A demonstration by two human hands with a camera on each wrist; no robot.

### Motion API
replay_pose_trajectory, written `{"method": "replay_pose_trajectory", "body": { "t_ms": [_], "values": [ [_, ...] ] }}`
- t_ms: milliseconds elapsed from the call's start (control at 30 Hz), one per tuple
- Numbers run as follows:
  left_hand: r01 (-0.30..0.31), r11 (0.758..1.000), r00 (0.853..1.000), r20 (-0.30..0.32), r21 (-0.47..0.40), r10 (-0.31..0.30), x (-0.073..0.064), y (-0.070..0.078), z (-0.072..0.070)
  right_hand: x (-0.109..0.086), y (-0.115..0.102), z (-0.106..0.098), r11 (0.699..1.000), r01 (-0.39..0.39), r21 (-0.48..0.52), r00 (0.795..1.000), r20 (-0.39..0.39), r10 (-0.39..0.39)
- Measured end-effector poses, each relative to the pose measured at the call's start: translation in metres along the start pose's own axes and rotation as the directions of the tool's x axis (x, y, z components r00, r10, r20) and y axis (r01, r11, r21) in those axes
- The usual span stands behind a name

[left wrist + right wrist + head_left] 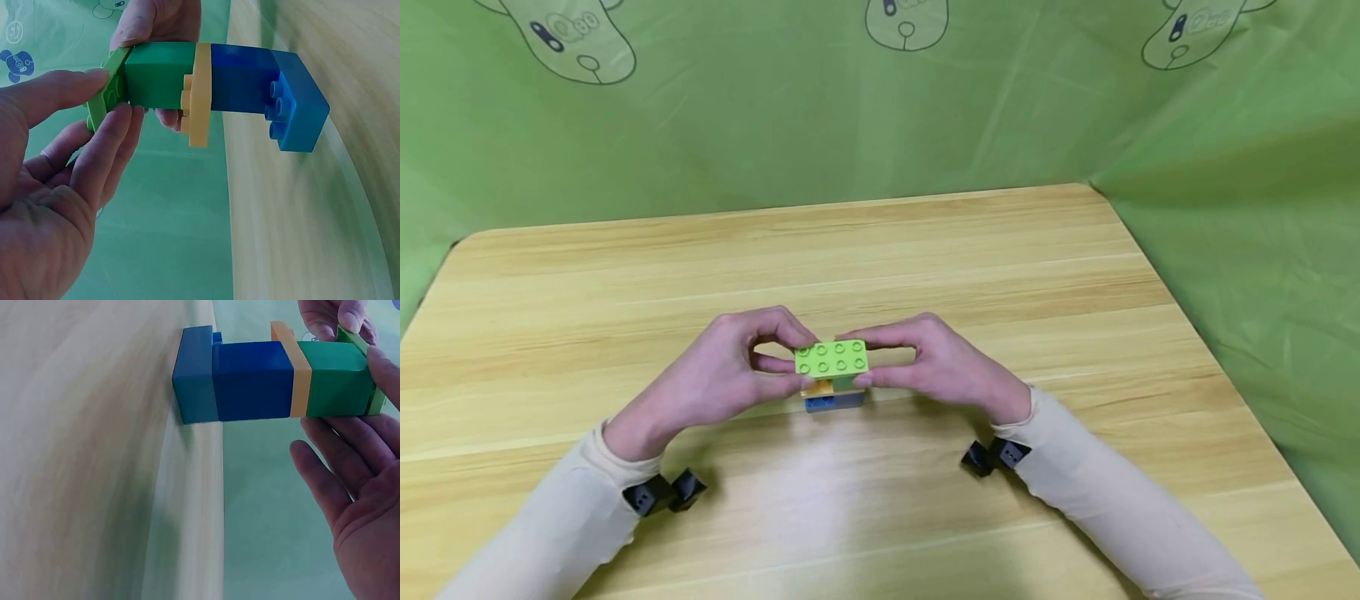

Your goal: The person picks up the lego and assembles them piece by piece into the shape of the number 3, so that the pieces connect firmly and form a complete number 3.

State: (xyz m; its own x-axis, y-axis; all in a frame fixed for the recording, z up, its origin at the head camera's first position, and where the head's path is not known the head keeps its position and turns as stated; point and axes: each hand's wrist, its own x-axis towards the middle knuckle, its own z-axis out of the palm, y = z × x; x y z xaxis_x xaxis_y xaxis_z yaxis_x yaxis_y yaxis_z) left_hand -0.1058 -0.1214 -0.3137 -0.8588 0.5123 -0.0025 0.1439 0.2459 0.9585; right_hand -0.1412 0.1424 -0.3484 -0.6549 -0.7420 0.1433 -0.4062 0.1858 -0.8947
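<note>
A stack of toy building bricks stands on the table. Its top is a light green plate brick [831, 359] with several studs. Beneath it come a green brick [161, 75], a thin orange-yellow plate brick [200, 94], a dark blue brick [253, 381] and a lighter blue brick [196, 375] at the bottom. My left hand [722, 367] pinches the left end of the light green plate between thumb and fingers. At the right end, my right hand [943, 364] grips the same plate, its fingertips right beside the green brick.
The wooden table [625, 283] runs back to a green curtain [760, 108] with printed cartoon figures, which also hangs along the right side. A small black camera [658, 494] sits on the left wrist, another camera [996, 457] on the right wrist.
</note>
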Motion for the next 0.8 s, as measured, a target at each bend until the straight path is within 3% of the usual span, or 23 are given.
{"method": "replay_pose_trajectory", "body": {
  "t_ms": [433,633,800],
  "values": [
    [0.006,1.0,1.0,0.008,-0.012,-0.006,0.0009,-0.0006,0.0007,0.0002,-0.0077,0.001,0.999,-0.027,-0.022,1.0,-0.015,0.027],
    [0.032,0.999,0.999,0.017,-0.029,-0.031,0.0016,-0.0004,0.0008,-0.0003,-0.0079,0.0011,0.993,0.018,-0.114,0.999,-0.024,-0.021],
    [0.049,0.998,0.999,0.014,-0.038,-0.049,0.0009,0.0007,0.0013,0.0002,-0.007,0.0019,0.993,0.049,-0.108,0.999,-0.016,-0.051]
  ]
}}
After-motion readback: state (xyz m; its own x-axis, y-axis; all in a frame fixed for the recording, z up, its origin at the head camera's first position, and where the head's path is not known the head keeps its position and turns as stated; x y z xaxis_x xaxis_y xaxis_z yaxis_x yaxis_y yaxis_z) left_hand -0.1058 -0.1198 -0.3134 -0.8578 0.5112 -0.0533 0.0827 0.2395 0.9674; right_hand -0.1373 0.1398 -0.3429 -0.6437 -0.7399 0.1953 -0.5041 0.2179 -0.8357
